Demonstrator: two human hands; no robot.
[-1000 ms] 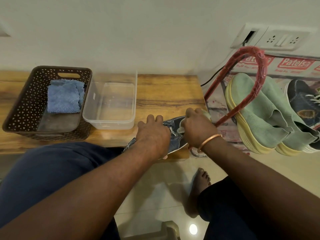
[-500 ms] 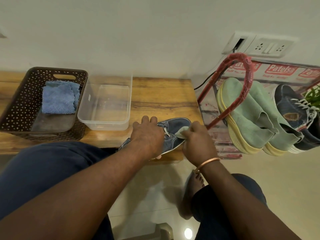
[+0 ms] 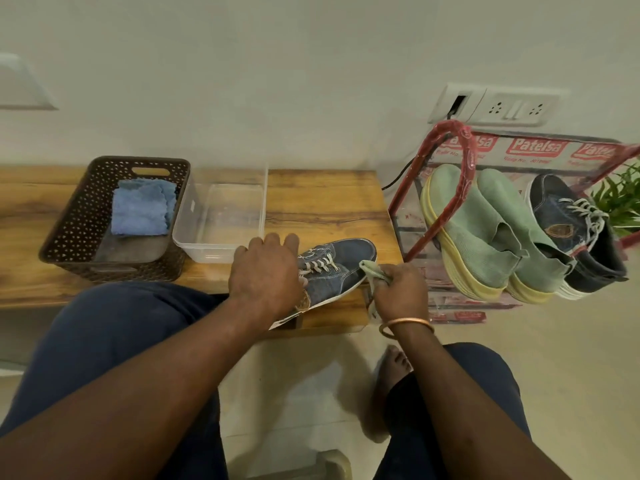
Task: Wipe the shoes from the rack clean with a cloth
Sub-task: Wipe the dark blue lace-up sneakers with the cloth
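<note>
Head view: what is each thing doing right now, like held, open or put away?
denim shoe: on the wooden bench, laced, held by the left hand.
green cloth: bunched in the right hand, at the shoe's side.
clear tub: lidless.
blue cloth: folded in the brown basket.
green shoes: on the red rack.
other denim shoe: on the rack, laced.

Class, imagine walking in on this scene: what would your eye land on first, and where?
The denim shoe at the near edge of the wooden bench: the left hand holds it while the right hand grips a pale cloth at its side. To the right, mint-green shoes lean on the red rack.
</note>
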